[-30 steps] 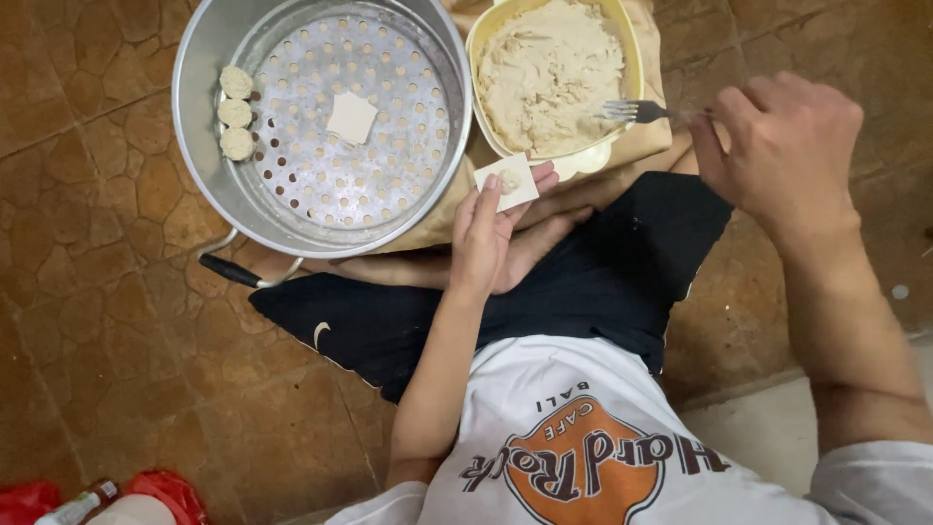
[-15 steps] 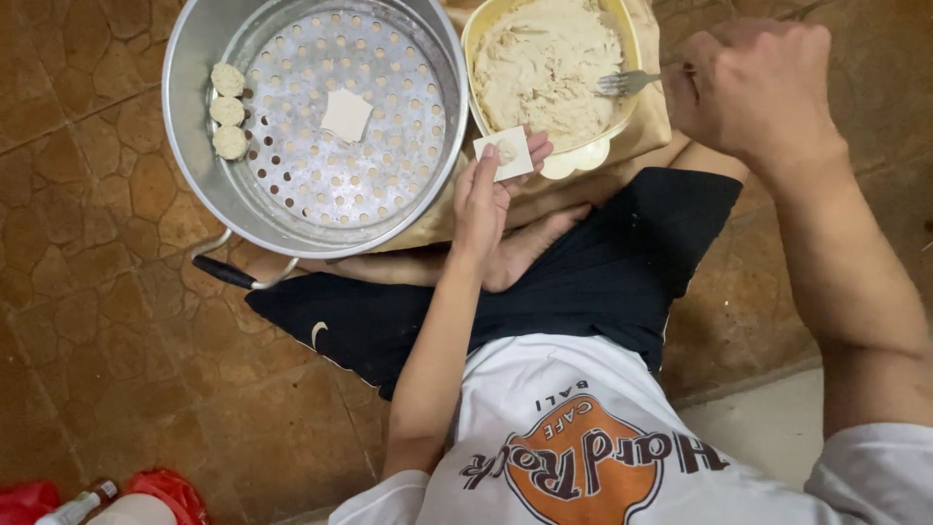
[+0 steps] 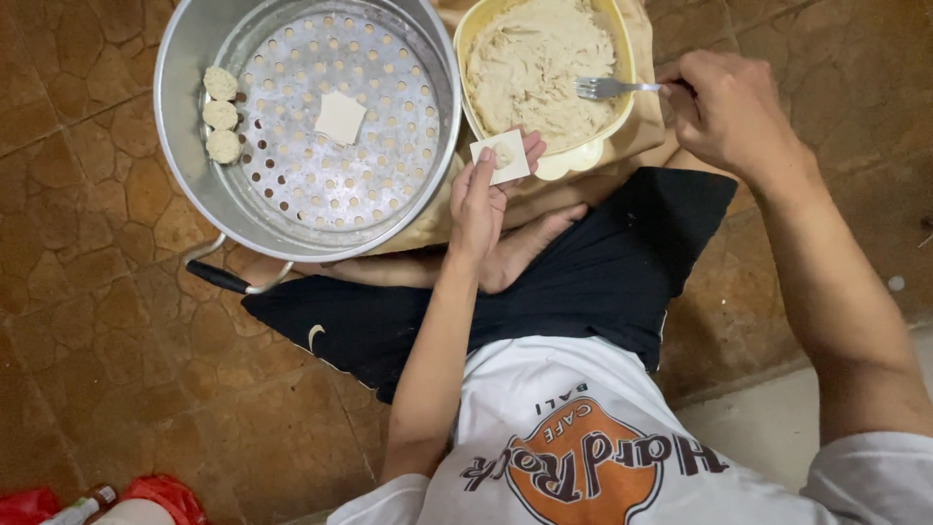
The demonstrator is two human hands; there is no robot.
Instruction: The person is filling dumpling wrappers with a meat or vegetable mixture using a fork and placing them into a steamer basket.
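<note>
My left hand (image 3: 483, 199) holds a small square dumpling wrapper (image 3: 501, 156) flat on its fingers, with a dab of filling in the middle. My right hand (image 3: 724, 112) grips a metal fork (image 3: 612, 88) whose tines rest in the pale minced filling inside a yellow bowl (image 3: 622, 29). To the left stands a large metal steamer pot (image 3: 185, 185) with a perforated tray. On that tray lie three shaped dumplings (image 3: 221, 115) at the left edge and one flat square wrapper (image 3: 340, 118) near the centre.
I sit cross-legged in dark shorts (image 3: 603, 272) on a brown stone-patterned floor (image 3: 107, 350). The bowl rests on a tan cloth (image 3: 641, 136). A red packet and a small bottle (image 3: 83, 507) lie at the bottom left corner. The pot has a black handle (image 3: 219, 277).
My left hand lifted the wrapper nearer the bowl, and filling now sits on it. My right hand shifted with the fork, whose tines lie in the filling.
</note>
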